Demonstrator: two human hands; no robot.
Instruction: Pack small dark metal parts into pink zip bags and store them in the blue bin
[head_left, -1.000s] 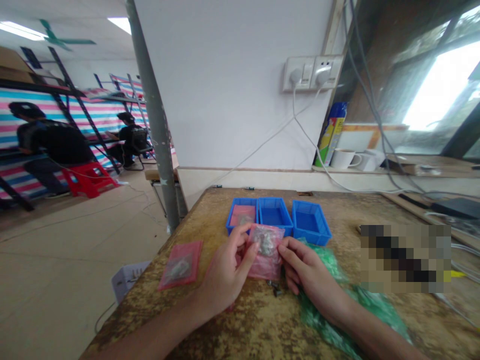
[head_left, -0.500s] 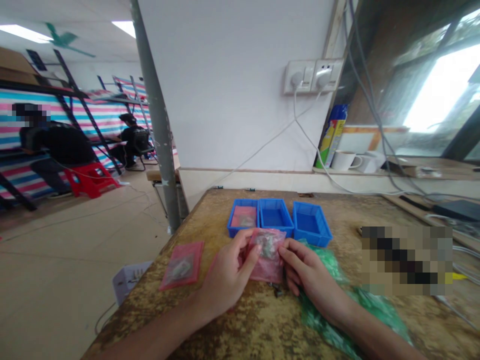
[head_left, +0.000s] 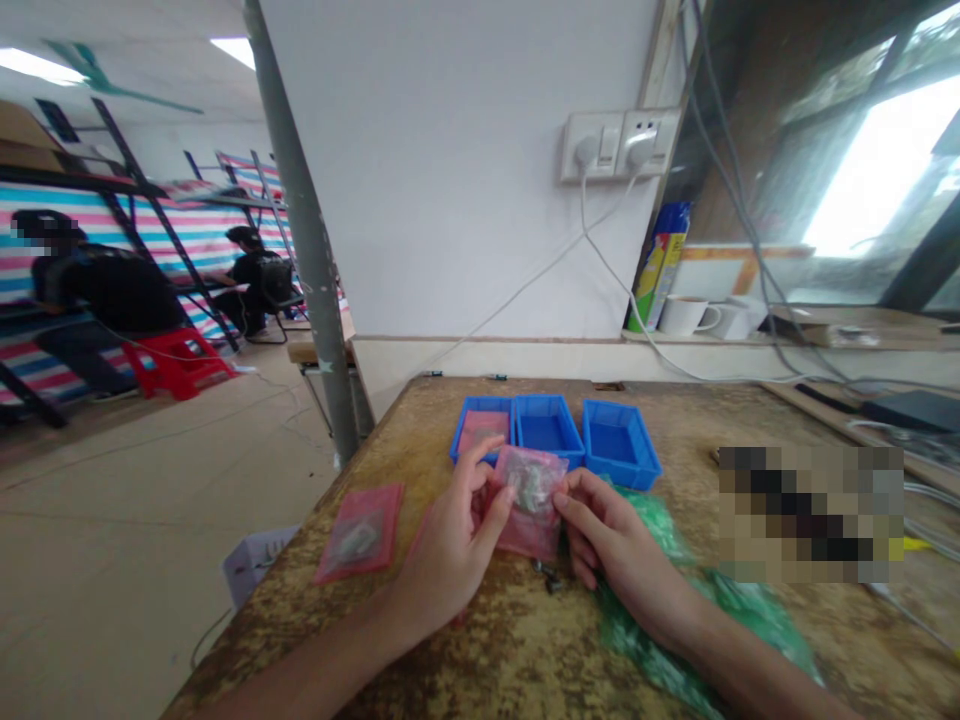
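Note:
Between my two hands is a pink translucent plastic bag (head_left: 531, 500) with small metallic-looking parts inside, held above the table. My left hand (head_left: 457, 530) grips its left edge with the thumb across the front. The right edge is pinched by the thumb and fingers of my right hand (head_left: 600, 520). Some small dark metal pieces (head_left: 550, 578) lie on the table just below the bag. Further left lies another pink bag (head_left: 360, 535) with pale contents. Part of something pink shows behind my left wrist. Beside and under my right forearm is crumpled green plastic wrap (head_left: 675, 620).
Three blue bins stand in a row behind my hands: the left bin (head_left: 459, 455) holds a pink bag, beside the middle bin (head_left: 574, 440) and right bin (head_left: 645, 470). Cables (head_left: 885, 395) run along the right. Two people sit working at the far left.
The bag has tilted slightly up in my hands, and my left fingers have lifted a little. The view has shifted slightly. Both hands keep hold of the bag.

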